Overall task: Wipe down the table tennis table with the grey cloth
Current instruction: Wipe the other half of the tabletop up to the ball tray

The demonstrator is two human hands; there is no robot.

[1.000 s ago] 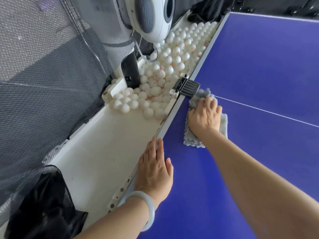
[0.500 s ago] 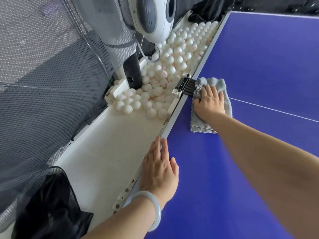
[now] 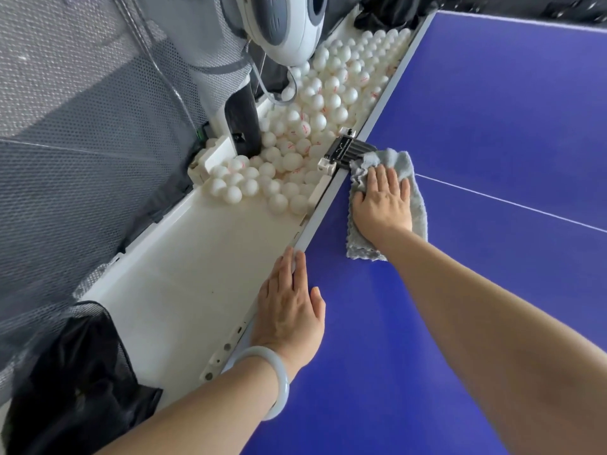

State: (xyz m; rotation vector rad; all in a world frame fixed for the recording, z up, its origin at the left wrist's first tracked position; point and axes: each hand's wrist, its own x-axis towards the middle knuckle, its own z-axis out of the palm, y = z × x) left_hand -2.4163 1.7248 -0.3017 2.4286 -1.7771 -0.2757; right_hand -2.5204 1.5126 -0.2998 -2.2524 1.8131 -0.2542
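The blue table tennis table [image 3: 476,133] fills the right half of the view. A grey cloth [image 3: 415,192] lies flat on it by the white end line, its far corner touching a black clamp [image 3: 348,148]. My right hand [image 3: 382,201] presses flat on the cloth with straight fingers. Nearer me, my left hand [image 3: 289,307], with a pale bangle on the wrist, rests flat on the table's white edge, fingers straight and holding nothing.
A white collecting tray [image 3: 184,284] runs along the table's end, its far part piled with several white balls [image 3: 315,119]. A ball machine's head [image 3: 282,24] hangs above them. Grey netting [image 3: 82,126] walls the left. A white centre line [image 3: 512,201] crosses the table.
My right hand slid the cloth away from me along the table's edge up to the black clamp, then held there. My left hand stayed planted on the edge.
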